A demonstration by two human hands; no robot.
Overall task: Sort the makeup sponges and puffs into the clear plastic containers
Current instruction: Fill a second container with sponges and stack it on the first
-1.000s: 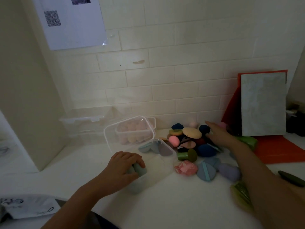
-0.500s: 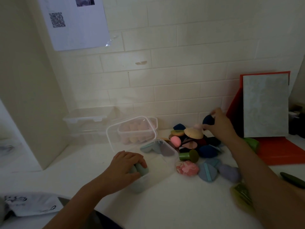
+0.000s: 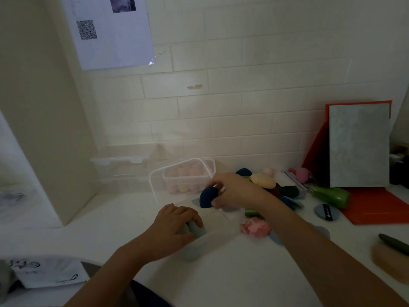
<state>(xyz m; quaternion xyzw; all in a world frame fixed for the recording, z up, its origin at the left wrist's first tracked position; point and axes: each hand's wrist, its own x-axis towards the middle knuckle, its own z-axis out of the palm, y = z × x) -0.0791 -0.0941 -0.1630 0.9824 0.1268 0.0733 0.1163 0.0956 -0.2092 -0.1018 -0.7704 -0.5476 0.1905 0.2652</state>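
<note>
My right hand grips a dark blue sponge above the far end of the near clear container. At that container's near end, my left hand has its fingers curled round a pale teal sponge. Behind it stands a second clear container holding several pink sponges. A pile of sponges and puffs lies to the right, partly hidden by my right arm, with a pink frilly puff at its front.
A closed clear box stands by the wall at left. A green bottle, a grey puff, a red folder and a leaning board are at right. A printed bag lies bottom left.
My right hand picked a dark blue sponge from the pile and carried it left, over the near container. My left hand stayed on the teal sponge.
</note>
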